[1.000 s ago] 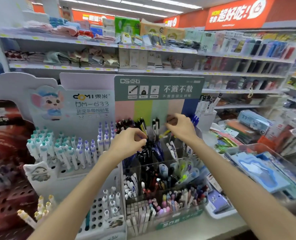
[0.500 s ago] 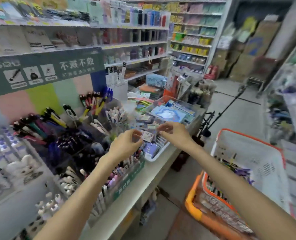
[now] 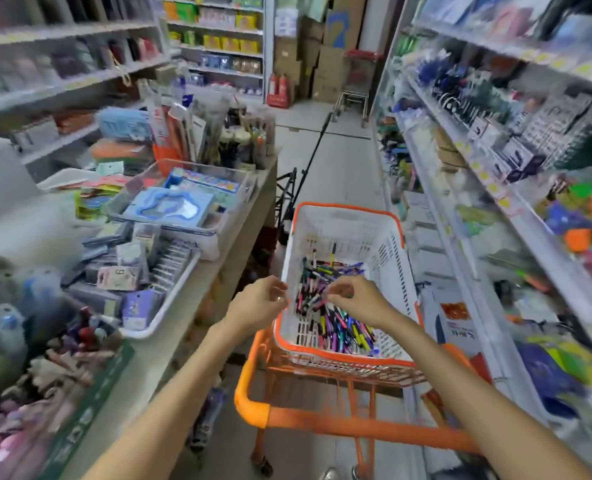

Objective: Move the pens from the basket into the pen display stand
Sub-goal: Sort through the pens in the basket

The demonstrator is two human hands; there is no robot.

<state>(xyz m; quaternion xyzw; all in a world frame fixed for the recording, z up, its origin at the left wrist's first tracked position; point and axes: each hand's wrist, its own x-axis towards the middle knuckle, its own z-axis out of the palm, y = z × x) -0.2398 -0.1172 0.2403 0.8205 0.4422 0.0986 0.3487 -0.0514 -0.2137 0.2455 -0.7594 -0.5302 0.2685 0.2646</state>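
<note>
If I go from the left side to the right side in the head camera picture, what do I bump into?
Counter → left hand → right hand over the basket of pens → shelves.

orange cart, stationery trays, shelves

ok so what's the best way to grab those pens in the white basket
Come from above with the right hand, already over the pile. The pens lie flat and crisscrossed in the white basket, so pinch a few mid-barrel across their width, probably the topmost ones.
</note>
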